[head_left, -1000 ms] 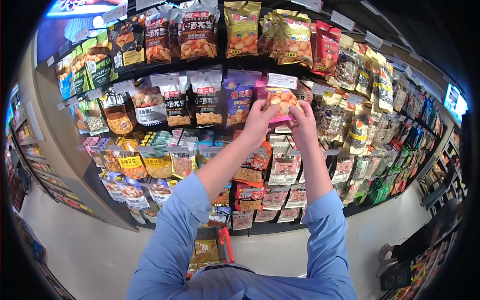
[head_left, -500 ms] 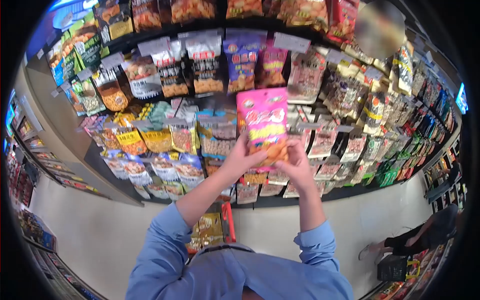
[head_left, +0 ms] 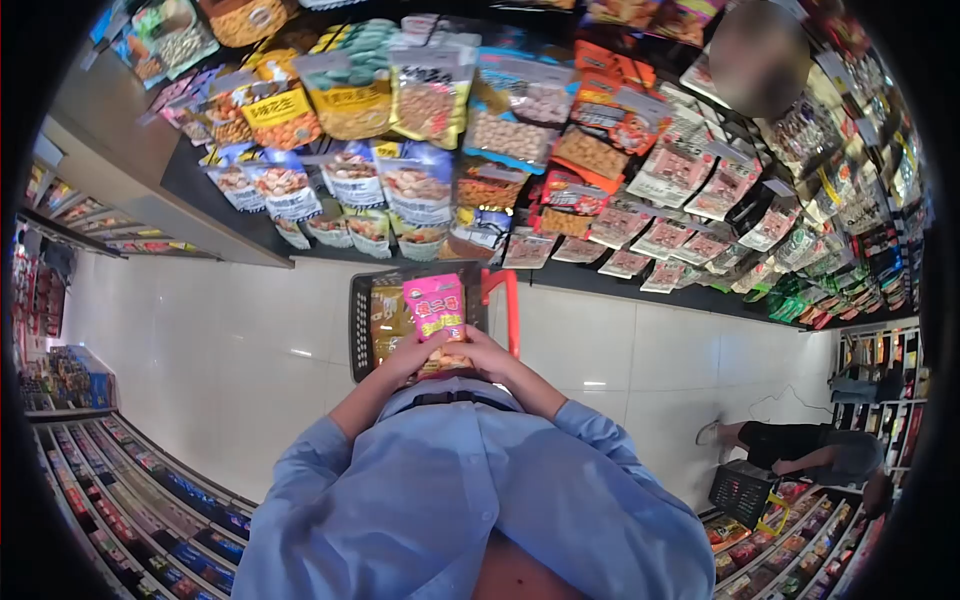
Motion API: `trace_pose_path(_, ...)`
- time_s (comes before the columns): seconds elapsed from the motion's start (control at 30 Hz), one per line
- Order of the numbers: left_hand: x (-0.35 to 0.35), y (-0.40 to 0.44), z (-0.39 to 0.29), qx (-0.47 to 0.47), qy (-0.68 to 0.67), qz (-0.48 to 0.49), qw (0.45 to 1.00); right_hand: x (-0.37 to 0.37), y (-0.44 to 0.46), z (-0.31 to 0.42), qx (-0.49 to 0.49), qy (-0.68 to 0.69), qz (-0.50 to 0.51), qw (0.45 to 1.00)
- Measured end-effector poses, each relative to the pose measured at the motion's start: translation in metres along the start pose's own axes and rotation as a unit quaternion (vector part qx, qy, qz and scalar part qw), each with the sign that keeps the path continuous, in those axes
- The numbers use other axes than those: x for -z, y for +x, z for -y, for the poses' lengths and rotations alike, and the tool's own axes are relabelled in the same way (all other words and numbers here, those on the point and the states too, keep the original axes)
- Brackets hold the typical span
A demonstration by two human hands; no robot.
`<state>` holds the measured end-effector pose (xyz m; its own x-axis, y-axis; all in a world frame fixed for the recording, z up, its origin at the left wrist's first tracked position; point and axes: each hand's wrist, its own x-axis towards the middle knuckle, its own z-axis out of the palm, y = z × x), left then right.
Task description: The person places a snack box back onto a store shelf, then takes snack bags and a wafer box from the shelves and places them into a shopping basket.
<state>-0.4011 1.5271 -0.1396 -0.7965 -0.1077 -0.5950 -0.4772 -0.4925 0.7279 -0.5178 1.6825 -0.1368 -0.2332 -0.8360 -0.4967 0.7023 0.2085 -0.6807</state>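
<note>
"Black shelving [head_left: 190,178] packed with bagged nuts [head_left: 415,182] spans the top of the frame. What lies below?"

"Pale floor tiles [head_left: 650,345], stretching across the middle."

"And at bottom centre?"

"Blue cloth: the wearer's buttoned shirt [head_left: 420,480], bare forearms coming out of its sleeves."

"Is anyone else about?"

"Yes, a person in black and grey [head_left: 840,460] at lower right, well apart."

"What sits near the centre?"

"A black shopping basket [head_left: 360,330] with a red handle, just above the belt."

"Where's the pink snack bag [head_left: 433,298]?"

"In front of the basket's interior, printed face towards the camera. I can't tell whether it touches the basket. Gold packets [head_left: 388,325] lie inside, at its left."

"How are the hands?"

"Both half curled: left hand [head_left: 413,357] and right hand [head_left: 482,354] grip the bag's lower end from either side, thumbs across its front."
</note>
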Motion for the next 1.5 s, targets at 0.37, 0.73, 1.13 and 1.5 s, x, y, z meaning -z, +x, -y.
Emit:
trace_pose_path(0.37,0.144,-0.032,0.033,-0.019,0.094,0.101,0.99,-0.091,0.072,-0.106,0.039,-0.085,-0.137,0.986)
trace_pose_path(0.73,0.167,-0.043,0.042,-0.002,0.174,-0.007,0.985,-0.047,0.098,-0.134,0.032,-0.185,-0.261,0.947)
trace_pose_path(1.13,0.339,-0.205,0.181,0.237,0.483,-0.254,0.804,0.037,0.136,-0.06,0.184,-0.372,-0.374,0.829)
trace_pose_path(1.5,0.357,-0.123,0.154,0.132,0.516,-0.139,0.835,0.05,0.004,-0.024,-0.011,-0.219,-0.458,0.861)
